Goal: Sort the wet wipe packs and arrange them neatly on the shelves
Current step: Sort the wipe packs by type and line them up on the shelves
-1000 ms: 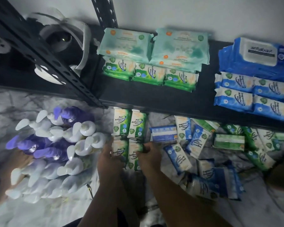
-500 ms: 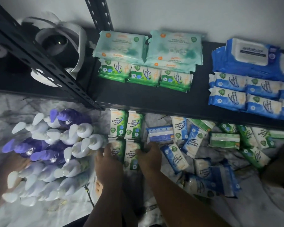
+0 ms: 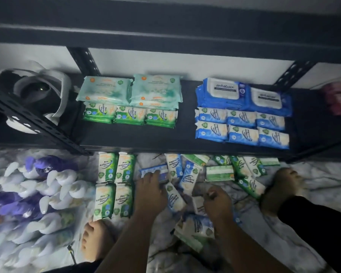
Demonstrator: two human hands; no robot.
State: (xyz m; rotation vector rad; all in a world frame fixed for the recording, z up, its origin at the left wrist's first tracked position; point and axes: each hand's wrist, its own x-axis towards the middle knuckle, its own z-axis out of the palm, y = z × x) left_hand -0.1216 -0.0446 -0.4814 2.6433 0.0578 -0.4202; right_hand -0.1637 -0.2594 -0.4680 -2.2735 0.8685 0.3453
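Both hands had left the four green packs [image 3: 115,186], squared up on the floor [image 3: 323,174] below the shelf's [image 3: 146,138] front edge, and gone right into the loose heap [image 3: 189,178]. The left hand [image 3: 152,194] laid straight fingers [image 3: 149,175] on a blue pack [image 3: 162,170]. The right hand [image 3: 218,205] had curled fingers low in the heap; whether they gripped anything could not be told.

Dim, bluish, perhaps motion-blurred edges

The shelf [image 3: 165,134] was black; packs were green-and-white [image 3: 114,167] or blue-and-white [image 3: 242,133]; the floor [image 3: 313,180] was marbled white; bottles [image 3: 47,164] purple.
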